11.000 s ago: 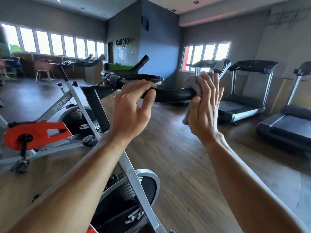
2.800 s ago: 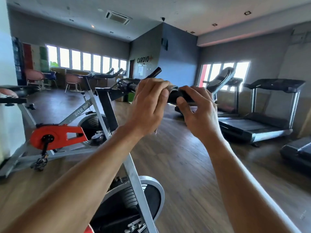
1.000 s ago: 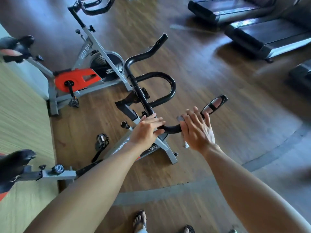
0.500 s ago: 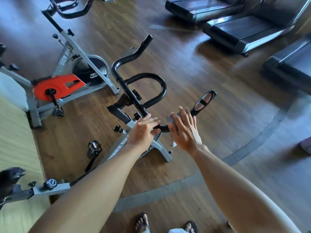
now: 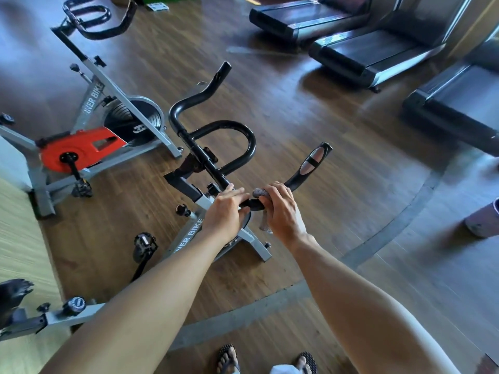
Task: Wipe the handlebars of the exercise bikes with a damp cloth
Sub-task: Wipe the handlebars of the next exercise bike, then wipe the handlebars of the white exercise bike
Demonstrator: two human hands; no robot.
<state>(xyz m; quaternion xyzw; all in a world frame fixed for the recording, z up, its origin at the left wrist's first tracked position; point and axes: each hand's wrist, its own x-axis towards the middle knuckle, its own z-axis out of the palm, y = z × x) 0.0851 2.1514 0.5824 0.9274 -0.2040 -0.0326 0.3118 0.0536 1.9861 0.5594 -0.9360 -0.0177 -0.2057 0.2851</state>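
Note:
I look down on the near exercise bike's black handlebar (image 5: 213, 136), with its centre loop and two horn ends. My left hand (image 5: 225, 211) grips the bar near its right bend. My right hand (image 5: 280, 211) holds a grey cloth (image 5: 259, 193) wrapped round the bar just right of the left hand; a cloth end hangs below the palm. The right horn (image 5: 313, 163) sticks out past my right hand. A second bike (image 5: 91, 103) with a red crank cover stands to the left, its own handlebar (image 5: 100, 20) at top left.
Three treadmills (image 5: 378, 49) lie at the top right on the dark wood floor. A pedal (image 5: 144, 245) and the near bike's grey frame (image 5: 189, 236) are below my left hand. A pale container (image 5: 483, 220) sits at the right edge. My sandalled feet (image 5: 229, 357) show at the bottom.
The view shifted slightly and my hands sit closer together on the bar. My right hand's fingers have curled down round the cloth, which were more spread half a second ago.

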